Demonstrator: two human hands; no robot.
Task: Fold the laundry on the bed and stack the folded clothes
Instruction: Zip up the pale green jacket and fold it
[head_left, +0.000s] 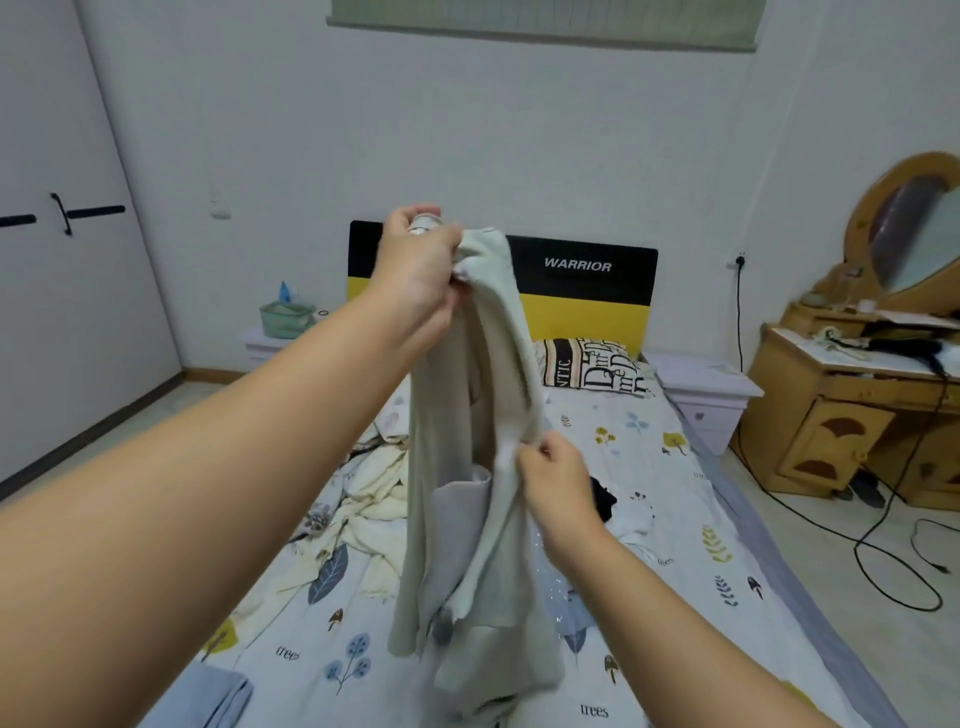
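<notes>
one head-worn camera is looking forward and down along the bed (675, 467), close above both forearms.

Pale sage-green garment (498, 415), cream laundry (374, 483), black item (605, 500), white bedsheet (649, 452) printed with blue and yellow leaves, black-and-yellow headboard (582, 291), black-lettered pillow (592, 369), tan wooden dresser (841, 415)

Home bedroom; bed (675, 467) (leaf-print sheet), pillow (592, 369), dressing table (841, 415)

Pillow (592, 366) on bed (675, 519), dresser (852, 415) to its right.
</notes>
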